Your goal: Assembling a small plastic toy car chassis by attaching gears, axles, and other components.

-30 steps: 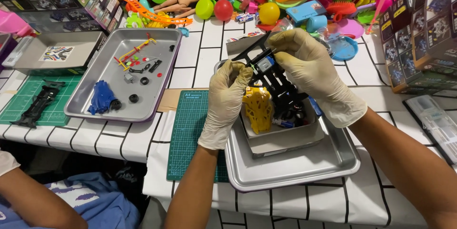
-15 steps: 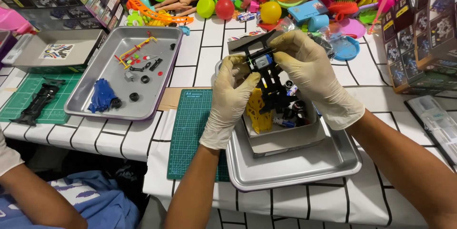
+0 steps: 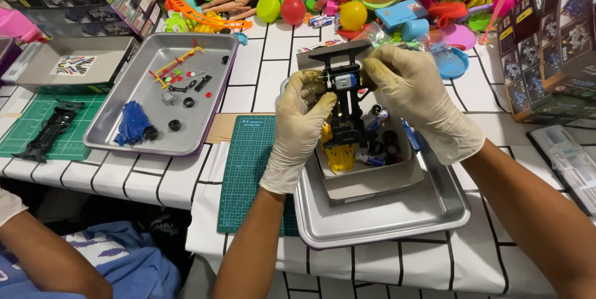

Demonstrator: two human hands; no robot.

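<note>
I see my left hand (image 3: 303, 122), in a pale glove, curled around the left side of a black toy car chassis (image 3: 343, 97), fingers pinched onto it near its small silver-blue motor, while my gloved right hand (image 3: 415, 97) is closed over the chassis's right side and upper end, so both hands grip it together. The chassis is raised, tilted up, above a small white box (image 3: 366, 178) of loose parts that sits inside a metal tray (image 3: 385, 218) on the tiled worktop (image 3: 261, 66), just right of a green cutting mat (image 3: 248, 168). A second metal tray (image 3: 139, 91) with small parts lies well apart to the left.
</note>
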